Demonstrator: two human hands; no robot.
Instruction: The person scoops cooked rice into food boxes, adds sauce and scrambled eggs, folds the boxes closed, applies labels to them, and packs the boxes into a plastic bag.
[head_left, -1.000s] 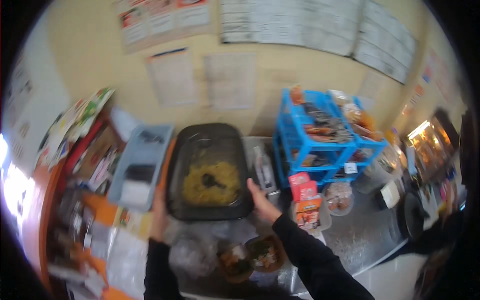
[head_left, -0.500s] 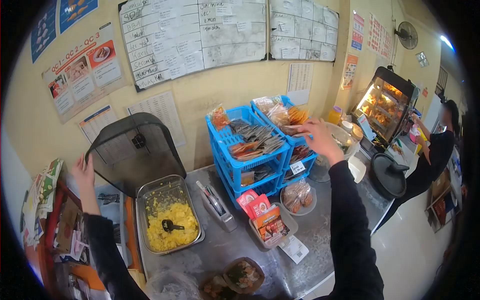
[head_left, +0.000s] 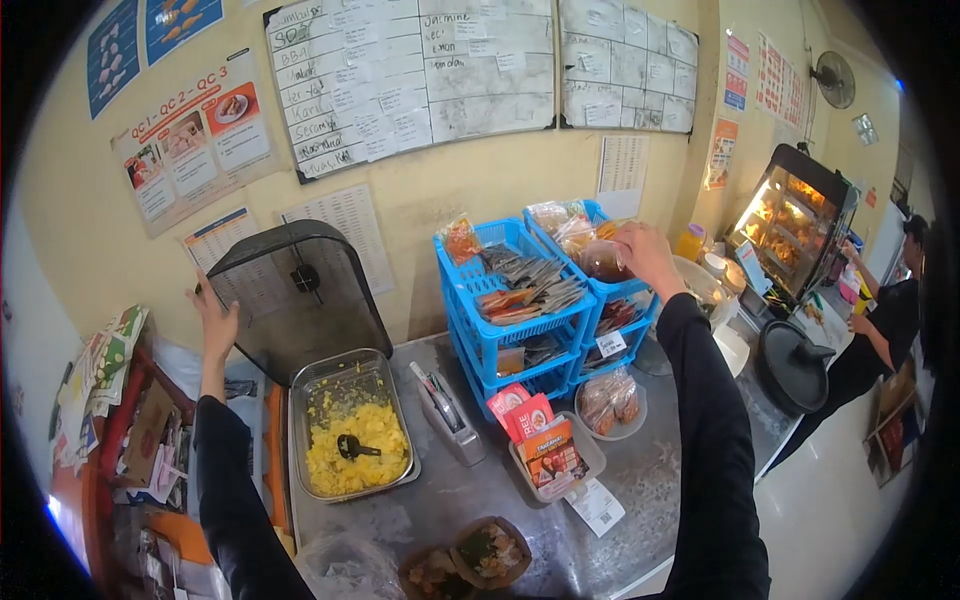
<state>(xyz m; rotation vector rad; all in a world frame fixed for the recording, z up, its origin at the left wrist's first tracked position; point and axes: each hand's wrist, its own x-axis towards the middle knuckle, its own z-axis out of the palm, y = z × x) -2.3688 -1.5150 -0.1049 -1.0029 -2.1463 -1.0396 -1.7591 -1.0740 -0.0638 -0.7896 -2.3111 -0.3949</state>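
Note:
My left hand [head_left: 216, 325] is at the left edge of a dark translucent lid [head_left: 300, 320], which stands raised against the wall. Its fingers are spread; whether they touch the lid I cannot tell. Below the lid, a metal pan [head_left: 299, 440] holds yellow scrambled egg [head_left: 350, 455] with a black scoop [head_left: 356, 447] in it. Over the right-hand blue basket rack [head_left: 590, 278], my right hand [head_left: 648, 260] pinches a small clear bag of reddish-brown sauce [head_left: 604, 262]. A leaf-lined takeaway box [head_left: 490, 553] with food sits open at the counter's near edge.
Sachets fill the left blue rack [head_left: 470, 300]. A tape dispenser [head_left: 447, 415], a tub of printed cards [head_left: 555, 460] and a bowl of bagged food [head_left: 612, 405] share the metal counter [head_left: 440, 520]. A stone mortar [head_left: 790, 370] and lit food warmer [head_left: 790, 225] stand right, near another person [head_left: 890, 310].
My right hand now has the sauce bag lifted out of the rack. My left hand has slid down and its fingers have spread. The view has shifted slightly left.

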